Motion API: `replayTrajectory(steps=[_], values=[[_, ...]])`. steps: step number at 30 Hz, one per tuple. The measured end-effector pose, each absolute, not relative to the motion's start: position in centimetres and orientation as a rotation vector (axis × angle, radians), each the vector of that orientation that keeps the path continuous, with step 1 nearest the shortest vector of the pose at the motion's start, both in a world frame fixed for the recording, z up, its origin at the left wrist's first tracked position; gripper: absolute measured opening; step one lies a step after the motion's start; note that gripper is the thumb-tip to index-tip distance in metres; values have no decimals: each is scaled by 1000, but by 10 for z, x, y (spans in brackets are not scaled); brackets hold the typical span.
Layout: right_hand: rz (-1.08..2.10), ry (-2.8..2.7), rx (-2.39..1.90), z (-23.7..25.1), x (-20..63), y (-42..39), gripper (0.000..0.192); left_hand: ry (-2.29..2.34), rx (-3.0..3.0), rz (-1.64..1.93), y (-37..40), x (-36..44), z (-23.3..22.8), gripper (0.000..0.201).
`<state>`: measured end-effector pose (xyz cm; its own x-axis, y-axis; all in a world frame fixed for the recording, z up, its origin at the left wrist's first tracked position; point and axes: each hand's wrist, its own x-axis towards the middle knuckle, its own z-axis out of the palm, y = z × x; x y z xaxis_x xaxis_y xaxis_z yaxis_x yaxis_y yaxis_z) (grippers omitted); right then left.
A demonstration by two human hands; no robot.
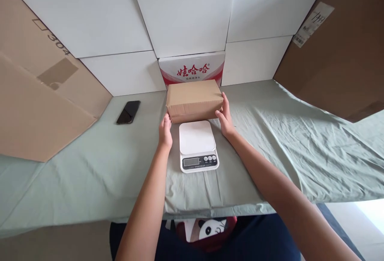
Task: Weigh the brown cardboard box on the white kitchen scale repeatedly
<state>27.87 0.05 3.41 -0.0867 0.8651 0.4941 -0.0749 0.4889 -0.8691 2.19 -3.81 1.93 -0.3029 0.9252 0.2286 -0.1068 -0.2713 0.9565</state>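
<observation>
Both hands grip the plain brown cardboard box [194,99] just behind the white digital kitchen scale [198,145]: left hand [165,131] and right hand [225,118] press its ends, fingers together.

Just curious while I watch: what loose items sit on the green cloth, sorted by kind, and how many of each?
Brown cardboard parcel, held between both hands: 1
White digital kitchen scale: 1
Black smartphone: 1
Red-and-white printed carton behind the parcel: 1
Total: 4
</observation>
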Motion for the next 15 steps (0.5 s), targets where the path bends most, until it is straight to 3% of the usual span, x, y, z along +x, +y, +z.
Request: replayTrajectory(steps=[8, 15], values=[[966, -1405, -764, 33, 280, 2, 74, 1243, 1117, 1653, -31, 19, 13, 91], [773, -1078, -997, 13, 332, 21, 81, 1333, 952, 1925, -30, -46, 17, 84]])
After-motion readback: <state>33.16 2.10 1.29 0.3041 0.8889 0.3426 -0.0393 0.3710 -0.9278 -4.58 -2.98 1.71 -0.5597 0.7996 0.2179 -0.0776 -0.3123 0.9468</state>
